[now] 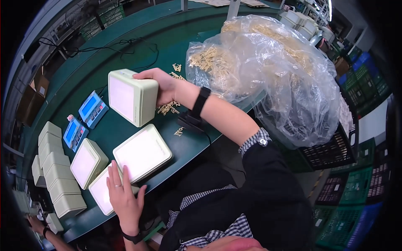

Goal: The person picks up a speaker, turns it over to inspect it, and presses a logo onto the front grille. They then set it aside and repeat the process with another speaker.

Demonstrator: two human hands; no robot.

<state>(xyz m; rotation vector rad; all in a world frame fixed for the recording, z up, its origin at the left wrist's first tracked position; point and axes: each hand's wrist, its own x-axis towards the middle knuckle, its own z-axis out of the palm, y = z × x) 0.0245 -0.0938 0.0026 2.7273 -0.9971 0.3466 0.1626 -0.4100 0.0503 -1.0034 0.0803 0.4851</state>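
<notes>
My right hand point(167, 88) grips a cream box-shaped unit point(146, 100) with rounded corners and a bright panel, holding it tilted over the green table. My left hand point(123, 201) lies flat with fingers stretched on another cream unit point(99, 194) near the table's front edge; a ring is on one finger. Between the hands, a third unit point(142, 150) shows its glowing face upward. One more unit point(86, 163) leans to the left of it. Small gold-coloured pieces point(169, 108) lie scattered beside my right hand, some hidden behind the wrist.
Two blue devices with screens point(74, 134) stand behind the units. A stack of cream units point(60, 175) fills the left side. Clear plastic bags point(276, 62) of gold pieces sit at the right, above a black crate point(331, 150). Another person's hand point(37, 224) shows lower left.
</notes>
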